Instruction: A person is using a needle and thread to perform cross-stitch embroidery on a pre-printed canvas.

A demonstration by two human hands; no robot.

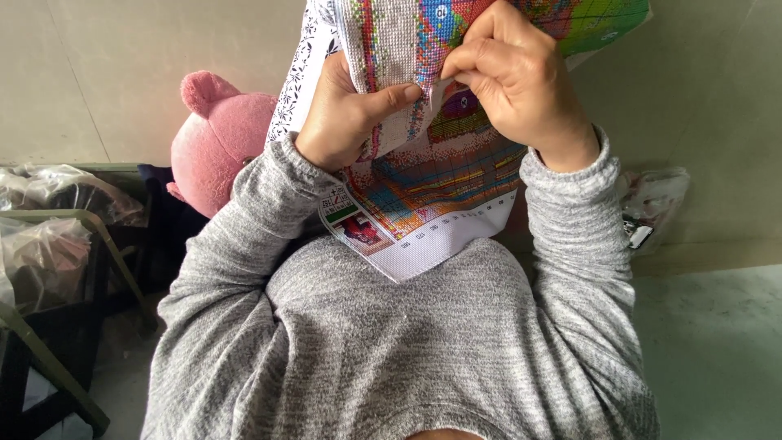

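Cross-stitch cloth (440, 175) multicoloured, white-edged; left hand (342, 110) grips fold, right hand (509, 73) pinches it.

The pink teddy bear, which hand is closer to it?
The left hand. It holds the cross-stitch cloth just to the right of the pink teddy bear in the picture. The right hand pinches the cloth farther over, on the side away from the bear.

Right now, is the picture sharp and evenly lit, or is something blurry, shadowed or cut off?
Head view: soft, even daylight with no glare; the cloth and both hands, left and right, are sharp. Head view: the cloth's top runs off the frame's upper edge. Head view: the rack at the left sits in shade, and the pink bear is slightly soft.
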